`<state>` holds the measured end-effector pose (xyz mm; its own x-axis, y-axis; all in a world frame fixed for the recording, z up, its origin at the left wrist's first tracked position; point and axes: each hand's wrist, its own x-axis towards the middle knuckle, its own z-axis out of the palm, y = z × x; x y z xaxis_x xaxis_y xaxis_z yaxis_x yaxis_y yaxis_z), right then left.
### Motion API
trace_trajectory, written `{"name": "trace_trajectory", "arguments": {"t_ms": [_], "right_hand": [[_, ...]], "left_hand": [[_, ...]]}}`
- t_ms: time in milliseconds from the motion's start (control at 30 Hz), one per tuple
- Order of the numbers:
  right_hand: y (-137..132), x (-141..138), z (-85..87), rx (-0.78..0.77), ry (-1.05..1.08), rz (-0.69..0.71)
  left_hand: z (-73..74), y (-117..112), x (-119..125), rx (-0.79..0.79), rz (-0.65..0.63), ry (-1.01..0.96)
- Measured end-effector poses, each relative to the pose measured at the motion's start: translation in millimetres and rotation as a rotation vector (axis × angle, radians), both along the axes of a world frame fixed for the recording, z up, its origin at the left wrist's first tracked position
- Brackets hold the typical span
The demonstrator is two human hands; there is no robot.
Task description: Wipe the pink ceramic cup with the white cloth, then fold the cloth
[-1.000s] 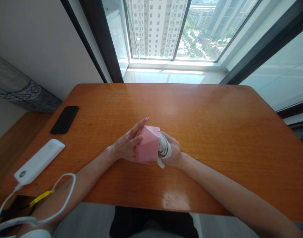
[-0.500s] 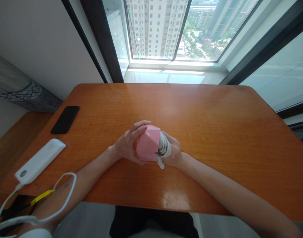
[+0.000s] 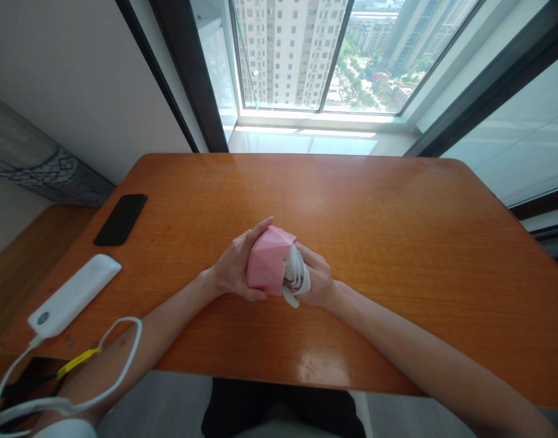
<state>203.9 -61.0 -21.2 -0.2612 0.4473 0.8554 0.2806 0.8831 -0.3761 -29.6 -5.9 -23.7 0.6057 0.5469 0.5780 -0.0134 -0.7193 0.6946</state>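
My left hand (image 3: 239, 261) is wrapped round a pink faceted holder (image 3: 269, 260), raised just above the wooden table (image 3: 388, 225). The holder's mouth faces right and its inside is hidden. My right hand (image 3: 319, 277) is closed on a coiled white cable (image 3: 297, 271). Part of the coil sits at the holder's mouth, and one pale end of it hangs below. Some fingers of my right hand are hidden behind the coil.
At the table's left side lie a black phone (image 3: 120, 220) and a white power strip (image 3: 75, 296). A white cord with a yellow tag (image 3: 78, 362) loops over my left forearm. A window (image 3: 324, 55) is beyond the table.
The coil has shifted slightly left, toward the holder. The holder has turned a little, and my left fingers have slid off its front face to its edge.
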Motion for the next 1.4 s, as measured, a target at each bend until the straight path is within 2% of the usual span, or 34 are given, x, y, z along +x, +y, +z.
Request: {"name": "trace_trajectory", "arguments": {"t_ms": [100,167,367,700,867,967,1100,1233,1400], "right_hand": [[-2,0,-2.3,-0.126,0.056,-0.041],[-2,0,-1.9,-0.158,0.066,-0.087],[2,1,1.8,-0.128,0.087,-0.094],[-1,1,-0.8,-0.067,0.082,-0.069],[-3,0,-0.5,-0.102,0.067,-0.049],[-1,0,-0.2,-0.034,0.014,-0.023],[1,0,-0.3,0.051,-0.032,-0.001],[1,0,0.0,0.015,-0.078,0.025],[0,1,4.2,-0.007,-0.017,-0.005]], "left_hand": [[-2.9,0,3,0.055,-0.049,-0.026],[-3.3,-1,5,0.110,-0.036,-0.021],[-3.1,1,5,0.263,-0.014,-0.016],[1.3,4,1,0.366,0.118,-0.044],[2.8,-1,0,0.235,0.153,-0.003],[5.4,-4,0,0.128,0.146,0.030],[8.6,-6,-1,0.018,0.066,0.028],[5.6,-5,0,-0.096,0.000,-0.004],[-1.6,-4,4,-0.106,-0.051,-0.071]]}}
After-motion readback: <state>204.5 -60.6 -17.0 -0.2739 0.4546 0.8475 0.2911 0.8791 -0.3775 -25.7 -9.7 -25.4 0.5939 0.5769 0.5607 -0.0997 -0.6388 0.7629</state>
